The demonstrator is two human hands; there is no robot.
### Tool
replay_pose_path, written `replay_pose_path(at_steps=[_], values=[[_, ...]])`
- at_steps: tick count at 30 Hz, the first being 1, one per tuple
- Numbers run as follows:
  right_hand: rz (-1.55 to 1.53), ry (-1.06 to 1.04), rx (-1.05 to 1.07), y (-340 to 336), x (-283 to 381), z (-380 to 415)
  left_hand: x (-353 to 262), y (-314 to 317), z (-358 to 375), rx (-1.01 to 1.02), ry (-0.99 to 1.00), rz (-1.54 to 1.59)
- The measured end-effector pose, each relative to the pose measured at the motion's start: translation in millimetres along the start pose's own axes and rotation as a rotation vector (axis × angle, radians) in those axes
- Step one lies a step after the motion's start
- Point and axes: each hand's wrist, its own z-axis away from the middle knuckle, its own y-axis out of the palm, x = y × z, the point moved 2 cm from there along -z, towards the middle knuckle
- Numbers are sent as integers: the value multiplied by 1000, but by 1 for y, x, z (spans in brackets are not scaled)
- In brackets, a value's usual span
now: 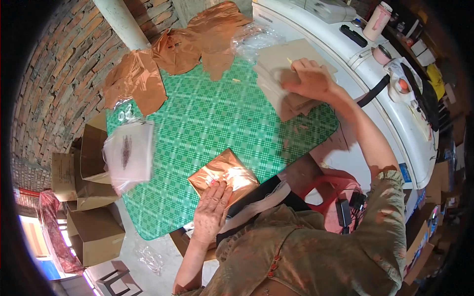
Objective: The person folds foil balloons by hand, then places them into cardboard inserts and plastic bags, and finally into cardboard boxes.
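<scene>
My left hand (212, 211) lies flat, its fingers stretched over the near side of a flat package wrapped in shiny copper-coloured foil (228, 170). That package is by the near edge of a table with a green checked cover (197, 123). Farther off to the right, my right hand (313, 79) reaches over a stack of beige sheets (271, 69), fingers bent and thumb apart from them. The sheets lie unevenly on one another at the table's right corner, and the hand hides part of them.
Crumpled copper foil sheets (175, 49) and clear plastic (254, 39) lie along the far edge. Clear plastic bags (129, 155) sit at the left edge, above open cardboard boxes (96, 234). A white appliance (340, 47) flanks the right side, and a red stool (328, 197) stands below it.
</scene>
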Motion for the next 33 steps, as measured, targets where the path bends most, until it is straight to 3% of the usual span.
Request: replay_pose_path(at_steps=[4,13,22,25,28,31,33], values=[[78,-6,-65,15,5,0,-1,-2,-1,-6,-5,14],[-125,-177,-81,6,-15,2,-1,-2,-1,-31,2,25],[-96,-82,10,4,-9,-2,-1,-2,0,-31,-1,30],[-119,-124,-56,5,-7,1,0,-1,0,-37,4,30],[-213,-70,81,-3,-8,-2,0,-1,0,-38,8,31],[369,-167,236,4,2,-5,0,-1,1,-34,9,37],[-72,-207,50,37,-15,1,2,0,2,-34,15,35]])
